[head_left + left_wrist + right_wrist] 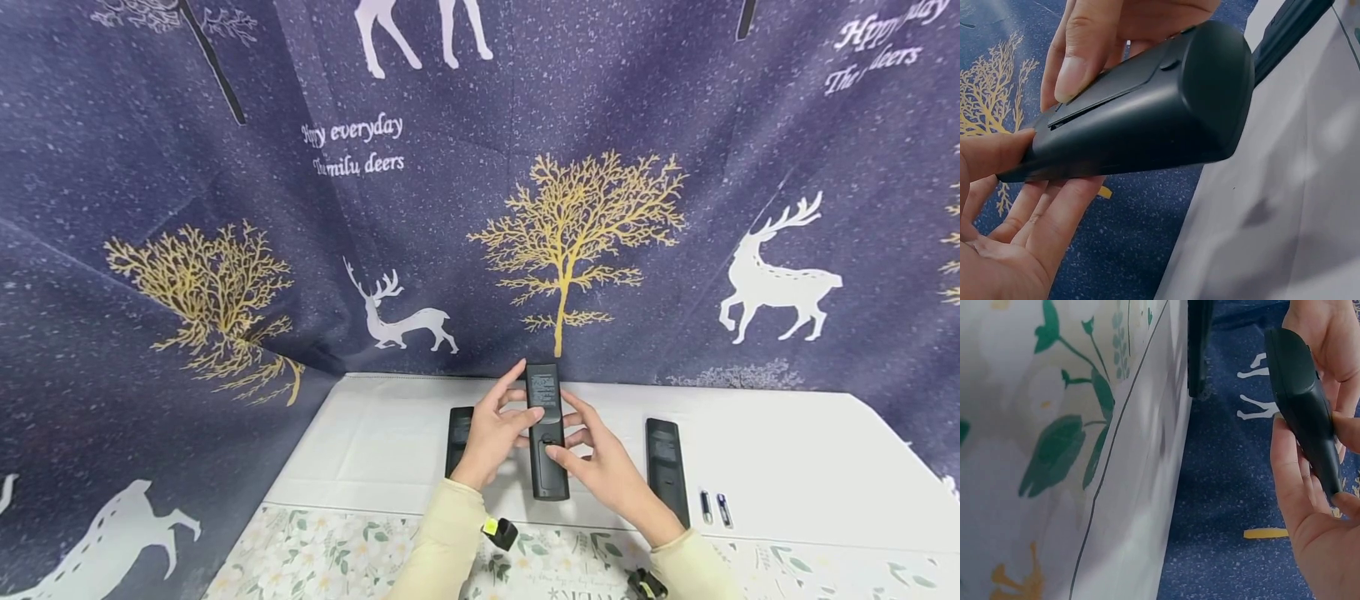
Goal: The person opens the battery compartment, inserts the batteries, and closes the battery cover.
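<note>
Both hands hold a black remote control (547, 475) above the table, its back with the label and battery cover turned toward the head camera. My left hand (491, 433) grips the upper part, thumb across the back below the label and fingers round the far side. From the other side my right hand (603, 467) grips it, thumb on the battery cover near its latch. In the left wrist view the cover (1110, 87) sits in the remote's back, a thin seam along its edge. The right wrist view shows the remote (1300, 394) side-on, between the fingers of both hands.
A second remote (456, 437) lies partly hidden behind the left hand. Another remote (664, 467) lies to the right, beside two small batteries (706, 507). The white table (360, 450) has a floral cloth (322, 550) along its front and a deer-print curtain (420, 250) behind.
</note>
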`<state>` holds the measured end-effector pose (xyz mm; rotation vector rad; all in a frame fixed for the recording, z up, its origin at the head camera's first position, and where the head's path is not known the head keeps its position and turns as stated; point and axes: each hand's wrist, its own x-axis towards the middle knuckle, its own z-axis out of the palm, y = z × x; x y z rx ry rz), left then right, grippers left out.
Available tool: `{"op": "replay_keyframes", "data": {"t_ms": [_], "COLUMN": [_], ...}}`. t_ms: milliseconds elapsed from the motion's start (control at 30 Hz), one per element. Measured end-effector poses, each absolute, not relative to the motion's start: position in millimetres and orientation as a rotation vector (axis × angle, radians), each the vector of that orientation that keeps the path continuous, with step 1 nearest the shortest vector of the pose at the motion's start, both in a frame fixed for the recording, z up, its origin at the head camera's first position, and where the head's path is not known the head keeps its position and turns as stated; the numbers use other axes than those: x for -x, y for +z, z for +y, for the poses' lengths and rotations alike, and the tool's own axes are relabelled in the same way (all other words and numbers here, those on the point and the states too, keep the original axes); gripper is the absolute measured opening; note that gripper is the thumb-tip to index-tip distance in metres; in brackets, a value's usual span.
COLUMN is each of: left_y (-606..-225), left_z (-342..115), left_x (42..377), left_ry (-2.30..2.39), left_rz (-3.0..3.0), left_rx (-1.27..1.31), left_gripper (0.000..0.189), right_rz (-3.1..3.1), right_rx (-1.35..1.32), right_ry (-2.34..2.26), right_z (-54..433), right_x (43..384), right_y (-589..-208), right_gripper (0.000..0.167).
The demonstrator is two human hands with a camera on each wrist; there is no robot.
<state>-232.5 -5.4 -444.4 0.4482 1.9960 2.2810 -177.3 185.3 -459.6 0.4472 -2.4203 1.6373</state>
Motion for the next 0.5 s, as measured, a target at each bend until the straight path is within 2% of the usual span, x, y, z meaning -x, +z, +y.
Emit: {"op": "replay_keyframes", "data": {"t_ms": [500], "left_y": [-446.5], "left_z": [-5.3], "left_x": [233.5], "left_ry": [2.271], "left_rz": [2.008], "left_rx": [-0.469], "left_gripper": [0.074], "right_rz": [-2.4], "right_rx": [-0.43], "right_ry": [1.639], "right_z": [182.6], "right_x": [175.7], "right_y": [-461.1], "right_gripper": [0.084]}}
